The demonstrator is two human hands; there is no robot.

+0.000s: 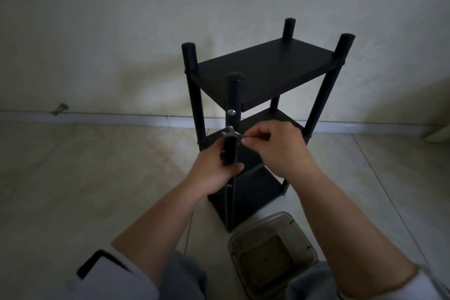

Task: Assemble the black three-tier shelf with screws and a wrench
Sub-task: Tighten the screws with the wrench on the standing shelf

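Note:
The black three-tier shelf (265, 70) stands upright on the floor near the wall, with four round posts. A silver screw head (231, 112) shows on the near post (233, 97) just below the top board. My left hand (214, 168) grips the near post at the middle tier. A small flat silver wrench (230, 133) sits against that post just above my left fingers. My right hand (275, 148) pinches the wrench's right end with thumb and forefinger. The middle tier's near corner is hidden behind both hands.
A clear plastic container (272, 251) sits on the tiled floor right in front of the shelf's foot, between my knees. A small metal fitting (59, 108) sticks out of the wall near the skirting at left. The wall stands close behind the shelf.

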